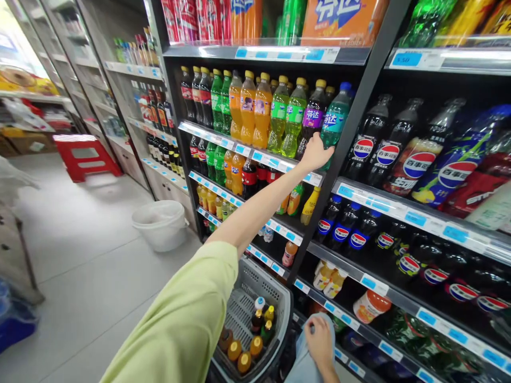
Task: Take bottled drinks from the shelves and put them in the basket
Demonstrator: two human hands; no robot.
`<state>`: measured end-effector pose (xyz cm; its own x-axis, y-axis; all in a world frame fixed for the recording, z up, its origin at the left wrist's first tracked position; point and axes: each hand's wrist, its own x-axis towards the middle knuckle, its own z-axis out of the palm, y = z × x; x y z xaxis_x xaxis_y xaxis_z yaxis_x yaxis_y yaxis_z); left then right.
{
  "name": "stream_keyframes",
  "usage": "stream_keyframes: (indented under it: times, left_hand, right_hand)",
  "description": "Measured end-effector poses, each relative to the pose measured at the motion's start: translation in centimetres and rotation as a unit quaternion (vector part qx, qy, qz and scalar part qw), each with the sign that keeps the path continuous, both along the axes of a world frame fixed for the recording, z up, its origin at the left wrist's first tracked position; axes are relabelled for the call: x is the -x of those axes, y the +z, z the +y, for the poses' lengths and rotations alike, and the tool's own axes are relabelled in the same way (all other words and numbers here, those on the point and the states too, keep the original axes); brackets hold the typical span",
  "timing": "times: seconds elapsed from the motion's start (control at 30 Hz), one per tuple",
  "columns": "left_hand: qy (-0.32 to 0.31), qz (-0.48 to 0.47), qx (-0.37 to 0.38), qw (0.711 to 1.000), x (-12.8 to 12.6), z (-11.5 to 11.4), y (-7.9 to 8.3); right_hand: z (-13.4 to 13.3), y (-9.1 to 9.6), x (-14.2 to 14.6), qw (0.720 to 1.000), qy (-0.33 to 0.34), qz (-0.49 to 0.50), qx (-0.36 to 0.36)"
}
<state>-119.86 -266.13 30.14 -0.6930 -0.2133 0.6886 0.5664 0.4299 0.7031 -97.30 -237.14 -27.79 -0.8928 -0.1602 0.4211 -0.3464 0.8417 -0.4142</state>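
Observation:
My left hand (316,153) reaches out to the drink shelf, its fingers closed round the lower part of a teal soda bottle (336,118) with a blue cap. Just left of it stands a dark soda bottle (313,116) with a purple label, partly behind my fingers. My right hand (318,338) lies on my knee (305,361) with the fingers loosely bent and nothing seen in them. Below my left arm, a grey shopping basket (285,298) holds several bottles, some with orange-yellow caps (244,363).
Orange soda bottles (247,111) and green ones share the row. A dark upright (365,96) divides it from cola bottles (387,149) on the right. On the floor at left are a white bucket (162,234) and a red stool (85,159). Price strips (271,162) edge the shelves.

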Motion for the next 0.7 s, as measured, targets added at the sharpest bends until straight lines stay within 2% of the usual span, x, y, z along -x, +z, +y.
stream_keyframes:
  times: [0.13,0.3,0.47,0.63,0.7]
  left_hand:
    - [-0.020,-0.024,-0.041,0.999,2.5,1.1,-0.5]
    - [-0.029,-0.004,-0.072,0.997,2.9,1.4,-1.7]
    - [-0.006,0.052,-0.083,0.995,0.6,1.9,-2.7]
    - [0.079,0.138,-0.122,0.980,-2.8,1.9,-3.7]
    - [0.082,0.167,-0.144,0.972,-4.6,1.3,-4.0]
  right_hand:
    - [0.0,-0.2,0.3,1.000,0.004,0.026,0.004]
    - [0.0,0.1,0.1,0.996,0.019,0.071,0.056]
    - [-0.1,0.0,0.2,0.998,0.009,0.036,0.042]
    - [-0.1,-0.4,0.3,0.999,-0.001,0.026,0.039]
    - [-0.1,-0.4,0.3,0.999,-0.001,0.033,0.039]
